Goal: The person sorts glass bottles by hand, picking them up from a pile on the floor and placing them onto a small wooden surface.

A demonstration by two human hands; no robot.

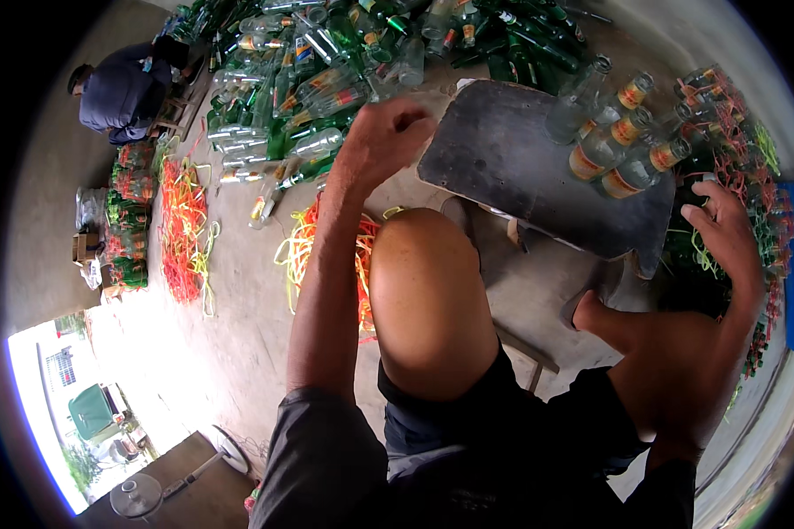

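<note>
My left hand (390, 135) is raised, blurred and loosely curled, between the heap of glass bottles (331, 79) and the left end of a dark board-topped small table (489, 145). I see nothing in it, but its fingertips are hidden. On the table's right end stand several clear glass bottles (595, 159) with orange-and-yellow labels, grouped close together. Just past that end is my right hand (724, 218), thumb and fingers apart and holding nothing. Stacked bottles bound with red and green plastic strapping (734, 152) rise beside it.
Loose red and yellow strapping (182, 231) lies on the concrete floor, with another tangle (301, 244) near my knee. A person (122, 89) sits bent over at far left, near stacked bundled bottles (129, 218). A standing fan (221, 449) is at lower left.
</note>
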